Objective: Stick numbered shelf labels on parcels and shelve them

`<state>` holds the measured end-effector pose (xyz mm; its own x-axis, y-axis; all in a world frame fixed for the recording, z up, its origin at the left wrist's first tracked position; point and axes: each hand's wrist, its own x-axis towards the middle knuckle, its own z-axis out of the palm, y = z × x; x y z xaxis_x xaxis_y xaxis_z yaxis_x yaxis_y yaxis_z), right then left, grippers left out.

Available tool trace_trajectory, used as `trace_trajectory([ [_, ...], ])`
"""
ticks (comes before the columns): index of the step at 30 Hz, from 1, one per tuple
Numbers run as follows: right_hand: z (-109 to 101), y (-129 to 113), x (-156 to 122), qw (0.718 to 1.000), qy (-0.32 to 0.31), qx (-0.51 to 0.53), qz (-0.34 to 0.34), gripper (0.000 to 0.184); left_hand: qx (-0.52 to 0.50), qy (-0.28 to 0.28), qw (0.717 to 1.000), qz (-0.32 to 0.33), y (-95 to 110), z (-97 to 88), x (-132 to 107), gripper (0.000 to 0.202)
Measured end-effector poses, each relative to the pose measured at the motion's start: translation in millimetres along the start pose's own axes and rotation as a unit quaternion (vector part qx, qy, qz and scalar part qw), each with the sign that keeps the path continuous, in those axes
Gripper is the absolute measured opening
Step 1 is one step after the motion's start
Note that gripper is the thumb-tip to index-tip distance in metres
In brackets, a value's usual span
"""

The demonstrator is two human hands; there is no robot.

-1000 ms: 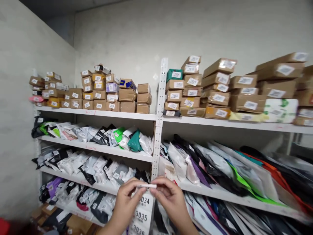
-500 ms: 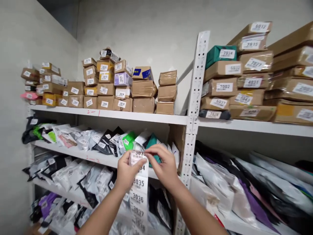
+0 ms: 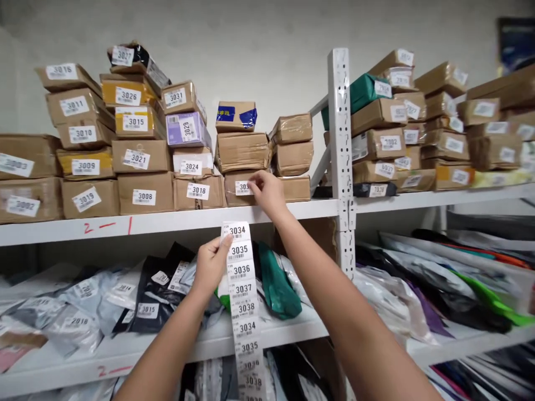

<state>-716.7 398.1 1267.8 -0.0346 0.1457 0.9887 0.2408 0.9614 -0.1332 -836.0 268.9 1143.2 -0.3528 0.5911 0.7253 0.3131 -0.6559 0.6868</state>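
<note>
My left hand [image 3: 213, 260] is closed on the top of a long strip of white number labels [image 3: 241, 271], thumb in front, just under the upper shelf edge. The strip hangs down, printed 3034, 3035, 3036 and onward. My right hand [image 3: 267, 192] reaches up to a brown cardboard box [image 3: 235, 197] at the bottom of a stack. Its fingers are pinched at the right edge of a white label sticker [image 3: 242, 188] lying against the box front. The fingers hide the label's last digit. Above sit a plain brown box [image 3: 242, 151] and one with blue tape [image 3: 236, 115].
Numbered boxes [image 3: 144, 197] stand stacked leftward along the white upper shelf [image 3: 167, 223]. Plain boxes [image 3: 295, 159] are just right of my hand. A perforated white post [image 3: 340, 139] divides the racks. Bagged parcels [image 3: 278, 284] lie on the shelf below.
The view has come closer to the upper shelf. My right hand has left the strip and moved up to the box with a label. The strip's top label now reads 3034.
</note>
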Motion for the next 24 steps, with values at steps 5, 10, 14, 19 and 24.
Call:
trace_trajectory([
  [5,-2,0,6,0.977,0.030,-0.210,0.031,0.050,-0.112,-0.041,0.993,0.019,-14,0.3,14,0.039],
  [10,-7,-1,-5,0.972,-0.089,-0.173,-0.129,0.019,-0.160,-0.011,0.987,0.021,-20,5.3,30,0.027],
  [14,-22,-16,-29,0.991,-0.110,0.047,-0.055,0.026,-0.184,-0.007,0.981,0.053,-17,8.6,42,0.031],
  [19,-29,-38,-57,0.975,-0.147,0.167,0.023,0.018,-0.193,-0.004,0.979,0.070,-10,16.1,50,0.032],
  [24,-18,-36,-52,0.980,-0.076,0.176,0.048,0.015,-0.149,0.082,0.981,0.092,-3,23.6,62,0.036],
])
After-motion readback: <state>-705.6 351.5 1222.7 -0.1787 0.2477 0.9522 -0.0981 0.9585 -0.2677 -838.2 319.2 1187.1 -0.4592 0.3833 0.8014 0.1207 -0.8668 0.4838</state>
